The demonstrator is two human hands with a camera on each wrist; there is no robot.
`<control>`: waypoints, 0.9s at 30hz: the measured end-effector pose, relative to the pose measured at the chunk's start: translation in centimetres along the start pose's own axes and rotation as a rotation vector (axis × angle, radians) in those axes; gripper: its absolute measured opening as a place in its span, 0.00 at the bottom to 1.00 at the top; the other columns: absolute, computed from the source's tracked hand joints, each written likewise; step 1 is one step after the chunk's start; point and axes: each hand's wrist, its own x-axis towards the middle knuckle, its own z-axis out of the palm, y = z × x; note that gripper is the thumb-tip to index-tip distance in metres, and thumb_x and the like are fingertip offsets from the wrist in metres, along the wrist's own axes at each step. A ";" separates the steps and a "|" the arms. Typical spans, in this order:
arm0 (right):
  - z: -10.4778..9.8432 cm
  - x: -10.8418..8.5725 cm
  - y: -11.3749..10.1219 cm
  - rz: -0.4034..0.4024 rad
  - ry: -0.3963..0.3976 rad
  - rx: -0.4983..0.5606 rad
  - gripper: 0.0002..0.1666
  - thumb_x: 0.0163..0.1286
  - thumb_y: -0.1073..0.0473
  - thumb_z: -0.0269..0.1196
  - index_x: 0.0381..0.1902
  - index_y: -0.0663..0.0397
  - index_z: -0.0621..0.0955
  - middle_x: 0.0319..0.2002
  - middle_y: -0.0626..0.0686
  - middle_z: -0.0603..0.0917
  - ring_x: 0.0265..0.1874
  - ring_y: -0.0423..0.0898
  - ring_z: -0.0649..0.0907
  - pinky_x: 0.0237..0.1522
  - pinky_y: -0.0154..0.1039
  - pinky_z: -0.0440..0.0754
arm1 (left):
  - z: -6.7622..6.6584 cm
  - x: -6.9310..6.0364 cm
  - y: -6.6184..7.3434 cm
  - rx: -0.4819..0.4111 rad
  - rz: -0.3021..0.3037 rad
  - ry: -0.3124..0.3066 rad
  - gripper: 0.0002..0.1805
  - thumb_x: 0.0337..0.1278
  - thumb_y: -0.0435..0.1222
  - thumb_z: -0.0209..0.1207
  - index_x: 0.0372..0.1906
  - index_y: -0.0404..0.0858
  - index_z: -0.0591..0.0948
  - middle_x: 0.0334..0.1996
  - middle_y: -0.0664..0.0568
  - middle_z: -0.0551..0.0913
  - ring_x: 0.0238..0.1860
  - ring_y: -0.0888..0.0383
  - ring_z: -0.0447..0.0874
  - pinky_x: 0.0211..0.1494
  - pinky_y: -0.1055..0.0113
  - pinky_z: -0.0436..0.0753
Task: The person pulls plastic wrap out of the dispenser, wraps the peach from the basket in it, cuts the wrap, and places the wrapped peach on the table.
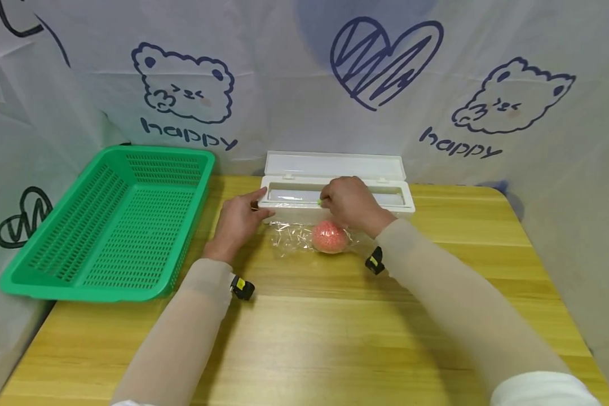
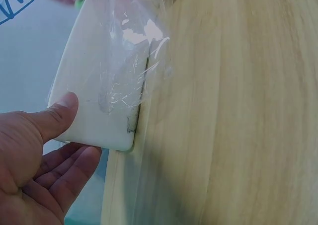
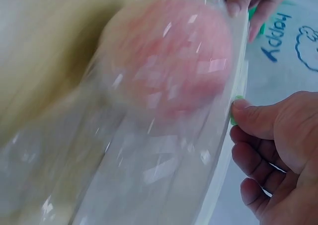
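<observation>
OK so rn the right hand [image 1: 357,206] has its fingers pinching a tiny bright-green slider [image 1: 320,202] (prob a cutter) on the front edge of a long white plastic film dispenser [image 2: 77,83], its white lid [image 1: 335,163] flipped open behind. Left hand [image 1: 235,223] grips the dispenser's left end, thumb against the front, fingers curled round the end. A round pinkish-red peach-like fruit [image 1: 330,237] sits on the yellow wood-grain worktop [image 1: 304,338] just in front, w/ clear shiny plastic film [image 1: 291,237] over it; can't tell if film runs under it too. Big green plastic basket [image 1: 114,294] is off to the left, no hand on it. IMO main risk: left grip slips, dispenser twists & the slider runs crooked. Slack, crinkly film could also bunch & jam it. And if film gets yanked, the fruit might roll, bc it's round.
</observation>
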 end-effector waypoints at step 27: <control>-2.8 -10.7 12.4 0.042 0.092 -0.189 0.06 0.69 0.64 0.72 0.42 0.58 0.91 0.40 0.57 0.92 0.39 0.56 0.87 0.48 0.58 0.82 | -0.2 -0.1 -0.1 -0.014 0.005 -0.007 0.35 0.67 0.44 0.71 0.76 0.49 0.74 0.56 0.44 0.89 0.47 0.52 0.85 0.37 0.64 0.78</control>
